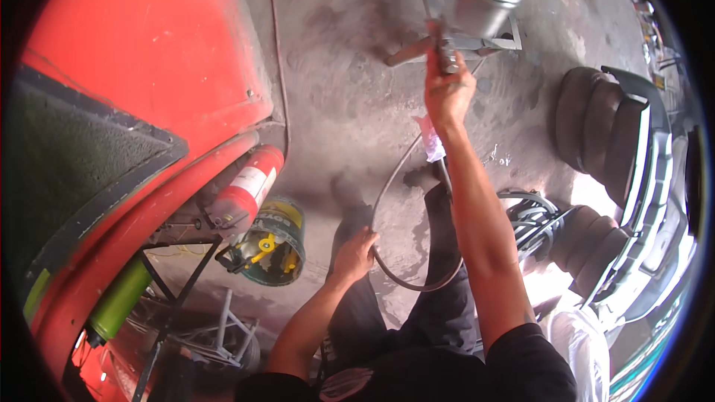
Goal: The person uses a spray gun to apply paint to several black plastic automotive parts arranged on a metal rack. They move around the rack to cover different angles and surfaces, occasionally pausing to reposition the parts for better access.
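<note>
My right hand (450,95) is stretched ahead, its fingers wrapped round the handle of a spray gun (447,56). A silvery metal cup (485,9) sits on the gun, blurred by motion. A grey air hose (381,192) hangs in a loop between my two hands. Low at the left, my left hand (355,254) is closed on the hose, near my knee. A pale pink cloth or paper (430,139) hangs below my right wrist, beside the hose; what holds it is hidden.
To the left stands a large red panel (164,37), with a red cylinder (249,184), a bucket (277,253) and a green cylinder (121,299) below. Dark rounded parts (588,115), bumpers (655,201) and coiled hose (538,217) lie right. A metal stand (508,36) is ahead.
</note>
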`<state>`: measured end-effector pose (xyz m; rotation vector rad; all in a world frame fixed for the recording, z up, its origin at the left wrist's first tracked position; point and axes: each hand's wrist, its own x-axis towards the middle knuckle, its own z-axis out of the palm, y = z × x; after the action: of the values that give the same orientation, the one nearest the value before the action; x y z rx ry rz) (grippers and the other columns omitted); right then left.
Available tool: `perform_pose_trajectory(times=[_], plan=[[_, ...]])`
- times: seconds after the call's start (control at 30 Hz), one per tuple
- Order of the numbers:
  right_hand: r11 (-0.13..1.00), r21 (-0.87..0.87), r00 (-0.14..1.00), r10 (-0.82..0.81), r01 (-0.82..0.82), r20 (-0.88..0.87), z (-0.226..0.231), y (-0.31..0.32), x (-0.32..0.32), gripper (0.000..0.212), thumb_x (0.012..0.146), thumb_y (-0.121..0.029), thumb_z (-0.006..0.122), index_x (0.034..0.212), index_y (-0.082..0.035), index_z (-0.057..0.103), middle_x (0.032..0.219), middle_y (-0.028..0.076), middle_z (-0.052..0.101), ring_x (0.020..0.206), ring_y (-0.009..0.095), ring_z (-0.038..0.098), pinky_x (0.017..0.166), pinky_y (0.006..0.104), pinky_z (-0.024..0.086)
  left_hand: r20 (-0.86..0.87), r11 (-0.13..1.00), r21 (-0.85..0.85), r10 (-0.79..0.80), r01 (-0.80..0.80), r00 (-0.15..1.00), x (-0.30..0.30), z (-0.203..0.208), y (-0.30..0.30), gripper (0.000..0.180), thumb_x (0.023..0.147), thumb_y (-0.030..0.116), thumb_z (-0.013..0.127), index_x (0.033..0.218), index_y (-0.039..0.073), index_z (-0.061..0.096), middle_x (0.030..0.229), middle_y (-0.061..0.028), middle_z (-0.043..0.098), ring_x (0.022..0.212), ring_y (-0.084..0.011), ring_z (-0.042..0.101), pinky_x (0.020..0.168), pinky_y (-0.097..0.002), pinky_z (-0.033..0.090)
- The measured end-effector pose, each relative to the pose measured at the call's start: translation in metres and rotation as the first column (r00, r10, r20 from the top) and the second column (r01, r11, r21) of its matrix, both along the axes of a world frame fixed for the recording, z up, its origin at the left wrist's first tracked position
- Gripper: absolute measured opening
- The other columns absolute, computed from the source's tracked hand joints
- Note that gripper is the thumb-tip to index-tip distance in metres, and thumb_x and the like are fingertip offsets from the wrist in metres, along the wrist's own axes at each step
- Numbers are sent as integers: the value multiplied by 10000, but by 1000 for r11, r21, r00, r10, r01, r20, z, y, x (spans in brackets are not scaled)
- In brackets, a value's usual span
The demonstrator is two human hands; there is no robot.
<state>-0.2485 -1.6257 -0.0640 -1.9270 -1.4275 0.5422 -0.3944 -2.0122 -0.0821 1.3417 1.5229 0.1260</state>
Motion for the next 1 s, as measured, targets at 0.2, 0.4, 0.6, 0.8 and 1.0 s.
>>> perform_pose_trajectory(times=[0.2,0.4,0.6,0.8,1.0], plan=[[997,-2,977,71,-72,201,7,-4,-50,252,961,-300,712,1039,-60,716,853,210,732,830,429,715,741,513,557,39,992,98,72,-75,997,-10,-3,-6,334,942,178,697,1272,126,674,1336,-152,647,1073,-370,691,880,-471,575],[929,-135,929,359,-346,86,15,10,-110,290,943,-313,720,985,-28,693,860,236,730,869,443,711,747,519,552,97,989,51,133,-139,986,-18,8,7,304,950,178,694,1249,128,673,1295,-104,662,1043,-355,697,845,-466,577],[996,35,979,70,-78,192,34,27,-45,319,953,-324,724,1034,-16,714,806,261,711,827,490,689,723,532,540,112,977,160,127,-144,985,-21,0,3,301,963,177,687,1259,137,657,1259,-97,682,1043,-353,695,837,-469,574],[987,135,996,-92,90,10,64,29,14,338,953,-315,740,1040,10,714,761,227,689,709,360,670,685,466,525,104,975,158,142,-157,984,-12,3,12,278,974,212,696,1237,124,682,1166,-120,727,1059,-358,692,867,-461,566],[988,4,982,154,-155,-110,69,54,31,315,931,-316,746,999,-9,727,718,239,662,641,378,657,645,454,512,50,980,183,67,-75,997,6,2,17,310,972,249,709,1244,105,671,1184,-133,721,1079,-361,690,890,-454,569]])
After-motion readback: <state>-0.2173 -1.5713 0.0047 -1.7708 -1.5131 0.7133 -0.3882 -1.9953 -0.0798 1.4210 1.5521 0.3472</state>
